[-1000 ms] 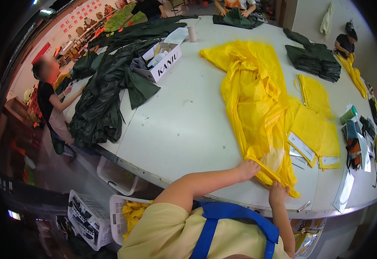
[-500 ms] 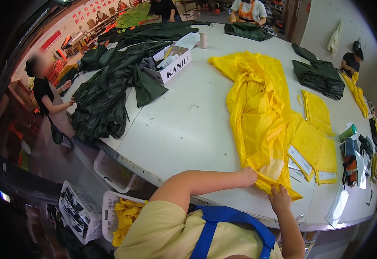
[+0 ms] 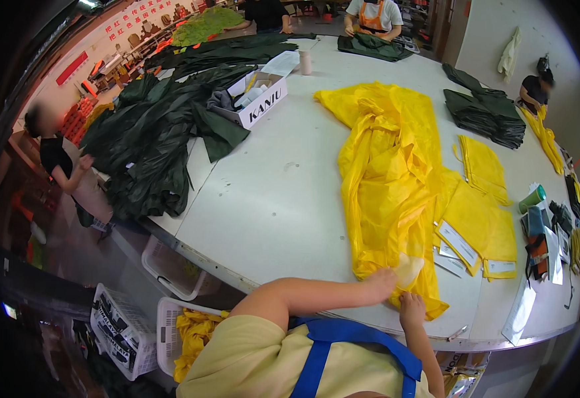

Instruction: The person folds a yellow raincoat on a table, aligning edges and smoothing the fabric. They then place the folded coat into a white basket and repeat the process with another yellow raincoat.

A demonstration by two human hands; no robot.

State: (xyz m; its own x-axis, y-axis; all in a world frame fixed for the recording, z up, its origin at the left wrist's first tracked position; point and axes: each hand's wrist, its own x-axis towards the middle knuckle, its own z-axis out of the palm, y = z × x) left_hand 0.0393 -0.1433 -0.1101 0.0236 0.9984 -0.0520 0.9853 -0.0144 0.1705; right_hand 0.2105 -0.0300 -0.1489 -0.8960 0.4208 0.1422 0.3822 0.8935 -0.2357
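A long, crumpled yellow garment [image 3: 389, 172] of thin, shiny fabric lies lengthwise on the white table. At its near end my left hand [image 3: 381, 282] is closed on the edge of the fabric. Just to the right and nearer to me, my right hand [image 3: 412, 310] pinches the hem. A pale, see-through patch [image 3: 407, 268] shows between and beyond my hands. Folded yellow pieces [image 3: 479, 225] with white labels [image 3: 459, 242] lie close by on the right.
Dark green garments [image 3: 150, 146] heap at the left by a white box [image 3: 263, 99]. Folded green ones [image 3: 486, 113] stack at the far right. A small pair of snips [image 3: 458, 333] lies near the table's front edge. Baskets [image 3: 170, 331] stand below left. Other people work around the table.
My hands and the garment's near end have shifted slightly left, with the right hand closing in toward the left one. The person at the left has drawn a hand back from the green heap.
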